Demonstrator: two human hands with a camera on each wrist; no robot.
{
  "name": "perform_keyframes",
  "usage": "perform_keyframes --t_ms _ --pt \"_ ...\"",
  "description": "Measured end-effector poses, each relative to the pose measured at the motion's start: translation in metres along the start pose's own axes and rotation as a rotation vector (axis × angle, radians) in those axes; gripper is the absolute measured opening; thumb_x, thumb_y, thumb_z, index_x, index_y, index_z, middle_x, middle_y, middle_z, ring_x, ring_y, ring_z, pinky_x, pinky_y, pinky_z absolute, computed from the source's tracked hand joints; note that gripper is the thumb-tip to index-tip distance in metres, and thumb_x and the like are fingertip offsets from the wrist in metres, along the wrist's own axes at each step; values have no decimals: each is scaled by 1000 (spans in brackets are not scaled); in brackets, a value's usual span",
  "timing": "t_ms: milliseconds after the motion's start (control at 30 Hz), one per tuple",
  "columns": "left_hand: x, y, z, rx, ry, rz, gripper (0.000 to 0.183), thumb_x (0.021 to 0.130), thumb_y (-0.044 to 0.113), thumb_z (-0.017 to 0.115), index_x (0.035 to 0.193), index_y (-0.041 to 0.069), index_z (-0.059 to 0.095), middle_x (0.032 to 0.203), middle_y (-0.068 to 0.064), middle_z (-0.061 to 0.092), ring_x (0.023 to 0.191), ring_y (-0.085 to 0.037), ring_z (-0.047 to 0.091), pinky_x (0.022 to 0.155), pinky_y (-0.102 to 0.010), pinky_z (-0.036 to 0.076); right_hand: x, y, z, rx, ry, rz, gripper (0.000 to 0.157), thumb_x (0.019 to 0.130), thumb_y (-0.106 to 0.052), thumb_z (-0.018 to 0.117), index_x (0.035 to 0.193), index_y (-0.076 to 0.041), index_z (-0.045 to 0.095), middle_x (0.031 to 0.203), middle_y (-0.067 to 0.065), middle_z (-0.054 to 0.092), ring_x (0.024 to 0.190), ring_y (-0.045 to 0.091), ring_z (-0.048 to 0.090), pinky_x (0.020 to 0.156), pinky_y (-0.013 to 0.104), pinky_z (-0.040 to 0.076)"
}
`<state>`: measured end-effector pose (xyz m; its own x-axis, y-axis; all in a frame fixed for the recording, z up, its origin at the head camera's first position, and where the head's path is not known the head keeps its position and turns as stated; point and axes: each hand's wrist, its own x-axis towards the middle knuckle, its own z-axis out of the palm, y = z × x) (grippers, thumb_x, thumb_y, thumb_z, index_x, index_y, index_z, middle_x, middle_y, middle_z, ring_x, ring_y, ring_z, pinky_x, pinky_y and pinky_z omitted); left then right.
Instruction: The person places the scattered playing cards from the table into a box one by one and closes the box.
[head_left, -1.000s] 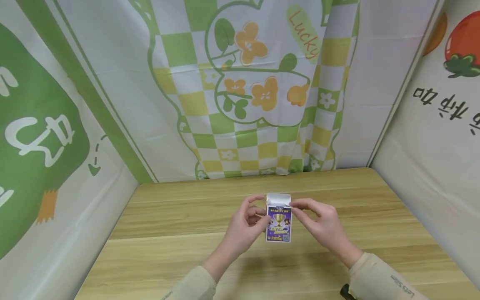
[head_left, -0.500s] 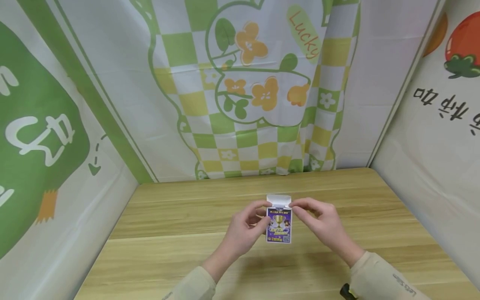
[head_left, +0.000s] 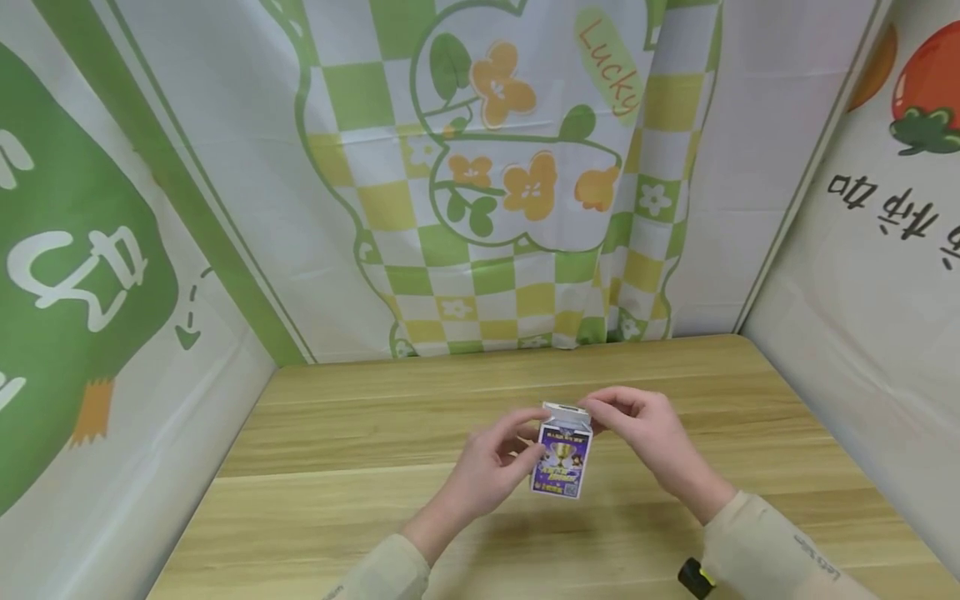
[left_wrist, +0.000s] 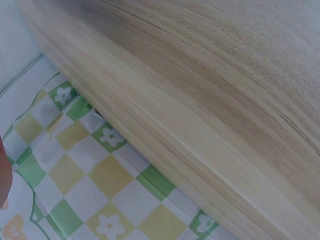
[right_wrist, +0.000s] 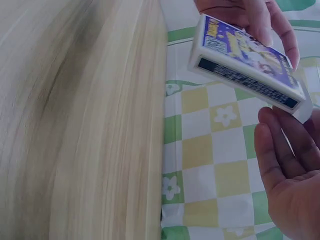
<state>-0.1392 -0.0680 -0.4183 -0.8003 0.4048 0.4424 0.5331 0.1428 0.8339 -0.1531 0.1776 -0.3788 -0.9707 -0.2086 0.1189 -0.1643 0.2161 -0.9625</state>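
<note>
A small card box [head_left: 561, 462], purple in front with a gold trophy print and white at the edges, is held up over the table. My left hand [head_left: 487, 467] grips its left side, thumb on the printed front and index finger up at the top edge. At the top right corner, the thumb and index finger of my right hand [head_left: 645, 429] pinch the white top flap [head_left: 566, 411]. The right wrist view shows the box's dark-striped side [right_wrist: 247, 82], with right fingertips right at the flap. Only a sliver of a hand [left_wrist: 4, 175] enters the left wrist view.
The wooden table [head_left: 337, 433] spreads below both hands. A green-and-yellow checked curtain [head_left: 487, 275] hangs behind its far edge, with printed walls on both sides. A black object [head_left: 696, 577] sits by the right sleeve.
The top flap has come down from standing up behind the opening. The box has tilted and shifted slightly right and toward me, while my right hand has moved a little upward.
</note>
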Motion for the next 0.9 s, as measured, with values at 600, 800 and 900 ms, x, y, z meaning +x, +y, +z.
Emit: perform_keyframes --t_ms 600,800,900 --pt "-2 1 -1 -31 -31 -60 55 97 0 64 147 18 48 105 -17 74 87 -35 74 76 -29 65 -4 -3 5 -134 -18 -13 25 93 -22 76 108 -2 74 96 7 76 83 22 72 79 31 62" --pt "-2 -2 -1 0 -36 18 54 97 1 65 147 16 50 106 -19 75 84 -35 75 75 -27 65 -4 -2 8 -213 4 -93 16 92 -23 77 99 -9 76 90 2 76 76 17 71 72 29 63" --pt "-2 -4 0 27 -27 63 52 97 1 66 145 15 53 106 -21 75 82 -34 75 74 -26 64 -4 -1 9 -262 17 -142 9 91 -20 78 96 -12 76 85 -1 75 72 15 70 66 27 61"
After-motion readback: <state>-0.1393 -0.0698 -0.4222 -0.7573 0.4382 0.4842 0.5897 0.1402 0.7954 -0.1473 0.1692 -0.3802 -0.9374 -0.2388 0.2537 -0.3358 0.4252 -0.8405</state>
